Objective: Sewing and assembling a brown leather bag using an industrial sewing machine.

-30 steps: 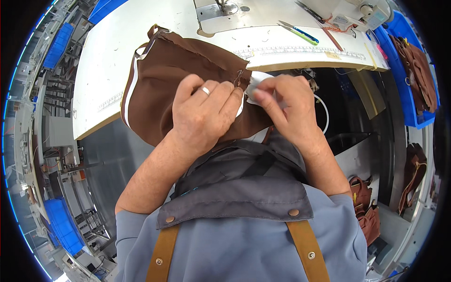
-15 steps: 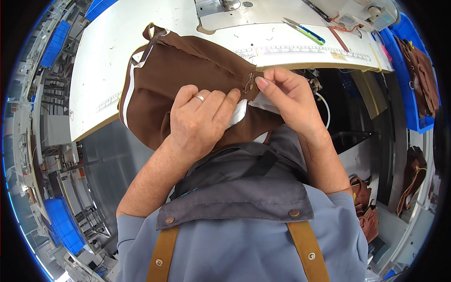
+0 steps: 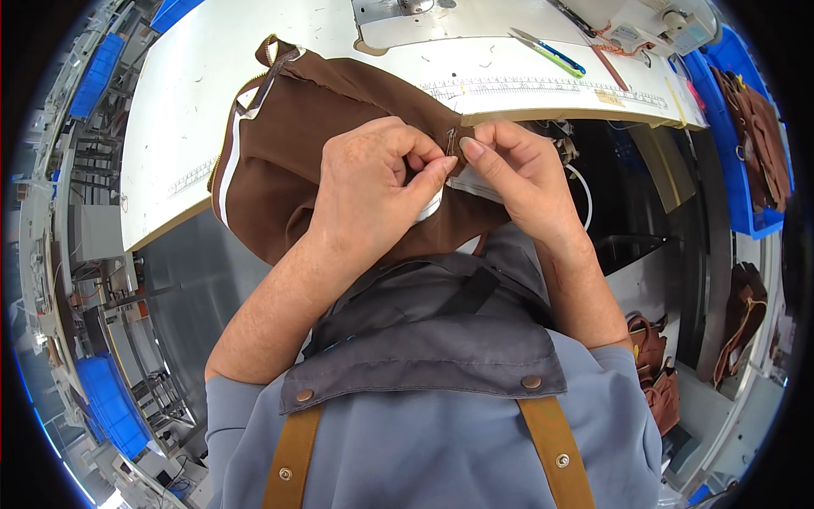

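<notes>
A brown fabric bag piece (image 3: 288, 144) with a gold zipper and white edging drapes over the table edge toward my lap. My right hand (image 3: 519, 170) pinches its right corner between thumb and forefinger. Close beside it, my left hand (image 3: 377, 182) is closed, thumb tip and forefinger pressed together at the same corner. Loose pale thread (image 3: 450, 140) on the corner runs down to the left fingertips, which pinch it. Part of a white lining piece (image 3: 431, 206) shows below the left thumb. My palms hide the middle of the fabric.
Past the fabric is a white worktable (image 3: 331, 38) with a printed ruler scale and a sewing machine bed (image 3: 415, 25). Thread snips (image 3: 551, 55) and a red-brown stick (image 3: 609, 68) lie on it. A blue bin (image 3: 750, 199) with brown pieces stands right; brown bags (image 3: 657, 373) sit lower right.
My left hand has lifted off the fabric, turned, and come right to pinch the thread by the corner. The right hand keeps its hold there.
</notes>
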A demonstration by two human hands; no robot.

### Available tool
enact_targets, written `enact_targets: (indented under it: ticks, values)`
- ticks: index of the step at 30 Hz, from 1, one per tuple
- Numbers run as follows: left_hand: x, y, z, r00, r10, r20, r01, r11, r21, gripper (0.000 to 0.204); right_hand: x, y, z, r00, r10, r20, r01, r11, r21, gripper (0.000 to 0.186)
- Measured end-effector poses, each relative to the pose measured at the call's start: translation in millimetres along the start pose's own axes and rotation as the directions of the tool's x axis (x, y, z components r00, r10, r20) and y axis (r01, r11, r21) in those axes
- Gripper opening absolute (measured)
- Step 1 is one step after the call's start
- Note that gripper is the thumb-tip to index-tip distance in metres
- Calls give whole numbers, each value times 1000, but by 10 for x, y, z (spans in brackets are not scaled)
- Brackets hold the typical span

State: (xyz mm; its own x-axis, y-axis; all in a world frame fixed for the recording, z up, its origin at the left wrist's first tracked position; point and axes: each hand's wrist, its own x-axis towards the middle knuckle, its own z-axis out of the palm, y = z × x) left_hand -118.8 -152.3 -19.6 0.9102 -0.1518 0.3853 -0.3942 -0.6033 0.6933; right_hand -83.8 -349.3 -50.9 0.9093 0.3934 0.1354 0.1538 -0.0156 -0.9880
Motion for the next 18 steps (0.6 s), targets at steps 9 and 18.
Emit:
enact_targets:
  ticks: [9, 18]
  values:
    - [-10, -109, -183, 939, -275, 206, 309, 413, -857, 11, -10, 45, 14, 998, -50, -47, 46, 994, -98, 16]
    - [33, -144, -455, 996, 91, 6, -86, 953, -290, 8, -26, 19, 29, 998, -38, -40, 34, 995, -94, 16]
